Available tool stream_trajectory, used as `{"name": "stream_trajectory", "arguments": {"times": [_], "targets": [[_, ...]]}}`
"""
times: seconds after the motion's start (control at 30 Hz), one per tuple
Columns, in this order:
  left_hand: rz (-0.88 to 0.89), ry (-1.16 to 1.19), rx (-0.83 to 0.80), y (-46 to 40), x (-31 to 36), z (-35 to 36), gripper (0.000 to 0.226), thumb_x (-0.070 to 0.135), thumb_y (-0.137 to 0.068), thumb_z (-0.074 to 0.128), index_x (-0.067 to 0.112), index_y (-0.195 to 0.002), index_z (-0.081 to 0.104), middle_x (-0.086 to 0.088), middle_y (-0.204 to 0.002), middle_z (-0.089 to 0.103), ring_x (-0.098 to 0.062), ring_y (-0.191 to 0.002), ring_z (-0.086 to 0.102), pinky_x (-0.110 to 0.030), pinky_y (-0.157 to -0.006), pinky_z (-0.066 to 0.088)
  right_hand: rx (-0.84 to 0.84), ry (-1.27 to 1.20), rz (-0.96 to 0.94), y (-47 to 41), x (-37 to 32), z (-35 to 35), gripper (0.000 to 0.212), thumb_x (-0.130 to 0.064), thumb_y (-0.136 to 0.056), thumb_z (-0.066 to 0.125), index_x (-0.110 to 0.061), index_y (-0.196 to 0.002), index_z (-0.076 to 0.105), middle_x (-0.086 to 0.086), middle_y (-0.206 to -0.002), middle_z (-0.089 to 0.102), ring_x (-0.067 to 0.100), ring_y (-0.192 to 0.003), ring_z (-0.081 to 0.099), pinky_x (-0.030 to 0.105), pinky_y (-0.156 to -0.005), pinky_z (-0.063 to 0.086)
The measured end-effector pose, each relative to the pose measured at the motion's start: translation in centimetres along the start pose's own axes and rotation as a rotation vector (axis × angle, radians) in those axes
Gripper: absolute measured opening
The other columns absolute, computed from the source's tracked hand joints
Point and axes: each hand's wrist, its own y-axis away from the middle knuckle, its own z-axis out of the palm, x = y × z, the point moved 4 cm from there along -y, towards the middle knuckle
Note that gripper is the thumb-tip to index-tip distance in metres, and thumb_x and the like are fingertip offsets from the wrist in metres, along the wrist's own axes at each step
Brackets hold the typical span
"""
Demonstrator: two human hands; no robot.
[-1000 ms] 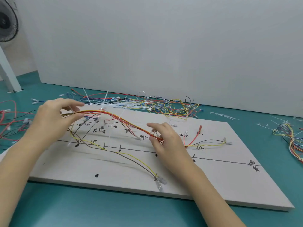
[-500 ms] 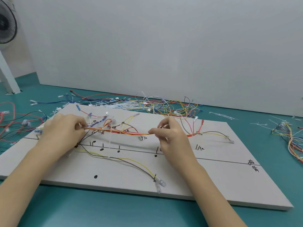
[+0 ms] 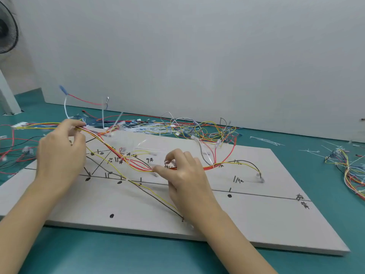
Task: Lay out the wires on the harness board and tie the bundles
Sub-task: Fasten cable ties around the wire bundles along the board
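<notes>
One white board (image 3: 256, 224) lies on one green table (image 3: 118, 254). Two hands work over it, the left hand (image 3: 59, 155) and the right hand (image 3: 183, 175). Three loose heaps of wires lie around: behind (image 3: 187, 129), left (image 3: 13, 153), right (image 3: 349, 171). Four black dots (image 3: 229, 195) mark the board, perhaps more under the hands. One fan (image 3: 6, 32).

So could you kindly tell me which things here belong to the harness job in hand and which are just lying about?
In use:
wire bundle, pinched by left hand and right hand
harness board

Lying about:
loose wire pile behind the board
wire heap at right
wires at left
fan
</notes>
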Motion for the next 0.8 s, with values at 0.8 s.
{"name": "stream_trajectory", "arguments": {"times": [0.8], "targets": [[-0.485,0.010,-0.399,-6.3,-16.0,-0.3,0.043,0.058,-0.091,0.046,0.020,-0.090,0.067,-0.005,-0.071,0.073,-0.031,-0.071,0.066,-0.038,-0.067,0.050,-0.202,-0.218,0.224,0.6,3.2,0.8,0.033,-0.008,-0.097,0.048,-0.025,-0.116,0.070,0.004,-0.106,0.050,0.021,-0.098,0.049,0.036,-0.077,0.043]]}}
